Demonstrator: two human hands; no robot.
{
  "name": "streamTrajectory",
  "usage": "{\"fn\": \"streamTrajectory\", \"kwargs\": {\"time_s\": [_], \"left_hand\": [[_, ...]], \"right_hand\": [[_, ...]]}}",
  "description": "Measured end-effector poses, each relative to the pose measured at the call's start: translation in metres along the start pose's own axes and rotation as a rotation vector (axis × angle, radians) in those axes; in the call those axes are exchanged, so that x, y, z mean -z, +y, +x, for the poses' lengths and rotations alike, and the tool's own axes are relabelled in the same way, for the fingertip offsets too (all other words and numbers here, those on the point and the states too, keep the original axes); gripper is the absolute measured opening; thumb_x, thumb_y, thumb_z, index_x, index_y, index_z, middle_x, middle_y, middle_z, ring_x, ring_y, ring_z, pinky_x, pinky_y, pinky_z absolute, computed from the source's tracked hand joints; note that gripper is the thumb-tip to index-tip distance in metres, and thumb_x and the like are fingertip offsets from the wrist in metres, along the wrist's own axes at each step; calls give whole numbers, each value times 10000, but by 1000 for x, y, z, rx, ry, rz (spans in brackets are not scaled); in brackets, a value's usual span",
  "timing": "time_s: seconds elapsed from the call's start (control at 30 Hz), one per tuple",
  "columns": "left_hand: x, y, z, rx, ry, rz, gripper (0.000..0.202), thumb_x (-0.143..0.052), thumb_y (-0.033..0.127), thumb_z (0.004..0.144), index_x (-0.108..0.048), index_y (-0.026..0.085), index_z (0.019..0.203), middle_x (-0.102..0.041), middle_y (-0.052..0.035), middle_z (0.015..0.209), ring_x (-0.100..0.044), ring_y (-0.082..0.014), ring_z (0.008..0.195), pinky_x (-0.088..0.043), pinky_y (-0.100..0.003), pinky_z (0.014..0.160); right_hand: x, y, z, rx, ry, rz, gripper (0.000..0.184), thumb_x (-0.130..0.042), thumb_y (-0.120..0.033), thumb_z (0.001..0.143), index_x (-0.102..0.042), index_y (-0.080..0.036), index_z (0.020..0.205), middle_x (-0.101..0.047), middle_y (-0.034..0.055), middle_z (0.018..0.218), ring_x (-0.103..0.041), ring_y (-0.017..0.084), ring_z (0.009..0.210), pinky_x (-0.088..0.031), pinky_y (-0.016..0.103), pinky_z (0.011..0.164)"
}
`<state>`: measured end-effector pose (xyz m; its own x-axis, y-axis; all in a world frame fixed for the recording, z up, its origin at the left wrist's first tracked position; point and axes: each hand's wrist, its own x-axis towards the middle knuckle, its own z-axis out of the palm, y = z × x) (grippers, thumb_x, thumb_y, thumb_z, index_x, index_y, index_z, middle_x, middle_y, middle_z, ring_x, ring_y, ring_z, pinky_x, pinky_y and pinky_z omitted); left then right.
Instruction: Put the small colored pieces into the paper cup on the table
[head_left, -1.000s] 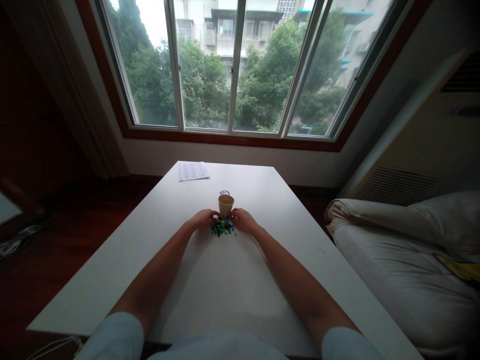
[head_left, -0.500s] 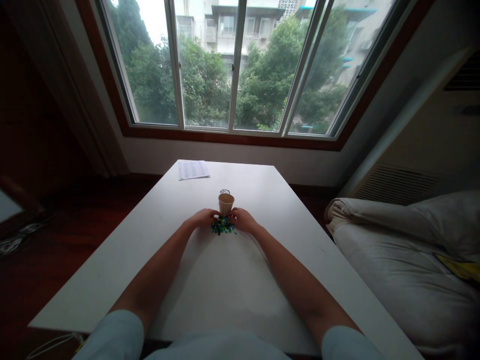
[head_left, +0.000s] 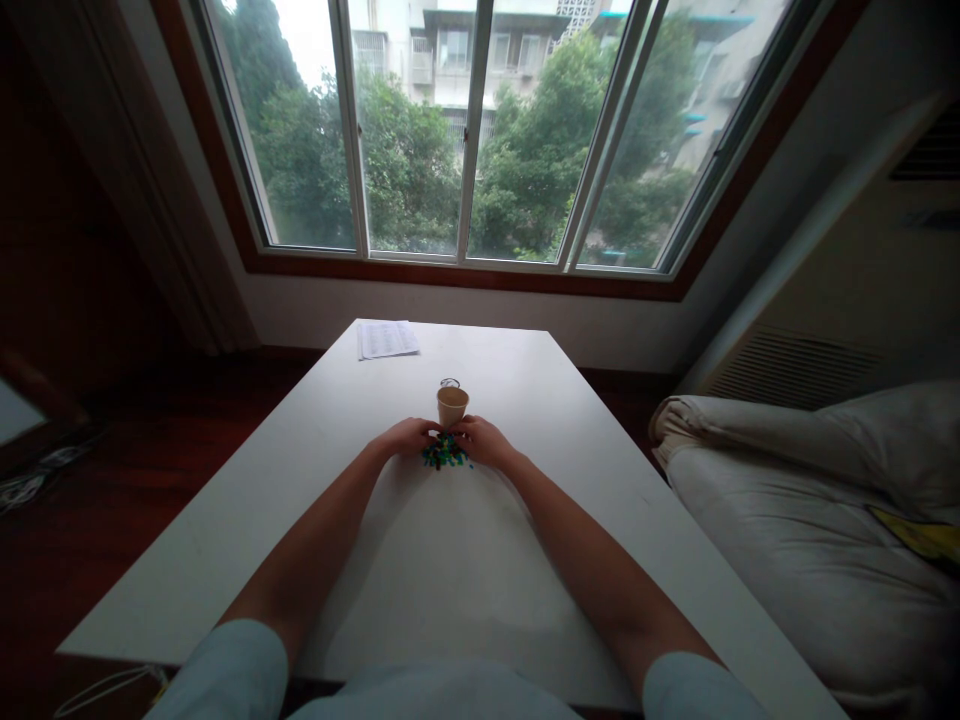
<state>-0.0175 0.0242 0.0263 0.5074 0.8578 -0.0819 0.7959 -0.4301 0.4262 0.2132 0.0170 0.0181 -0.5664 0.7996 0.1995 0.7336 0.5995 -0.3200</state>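
A small heap of blue, green and dark little pieces lies on the white table. My left hand cups the heap's left side and my right hand cups its right side, fingers curled inward with the tips close together over the far edge of the heap. Whether either hand holds any pieces is hidden. Just beyond the fingertips stands a tan paper cup, upright, with a small dark wire-like object behind it.
A sheet of printed paper lies at the table's far left corner. A large window fills the wall beyond. On the right is a bed with pale bedding. Dark wooden floor lies to the left, with cables on it.
My right hand has edged slightly left, closer over the heap and nearer the left hand. The cup and the heap stay where they were.
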Motion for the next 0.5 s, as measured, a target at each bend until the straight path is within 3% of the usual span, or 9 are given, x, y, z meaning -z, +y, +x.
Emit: {"fn": "streamTrajectory", "kwargs": {"time_s": [0.5], "left_hand": [[-1,-3,0,-2,-4,-24,457,-549,323,856,-659,289,1298,-733,-10,958,-647,-165,848,-460,-223,760]], "right_hand": [[0,5,0,-1,-6,36,279,-571,-234,911,-744,-250,1129,-672,57,1056,-612,168,937,-449,248,834]]}}
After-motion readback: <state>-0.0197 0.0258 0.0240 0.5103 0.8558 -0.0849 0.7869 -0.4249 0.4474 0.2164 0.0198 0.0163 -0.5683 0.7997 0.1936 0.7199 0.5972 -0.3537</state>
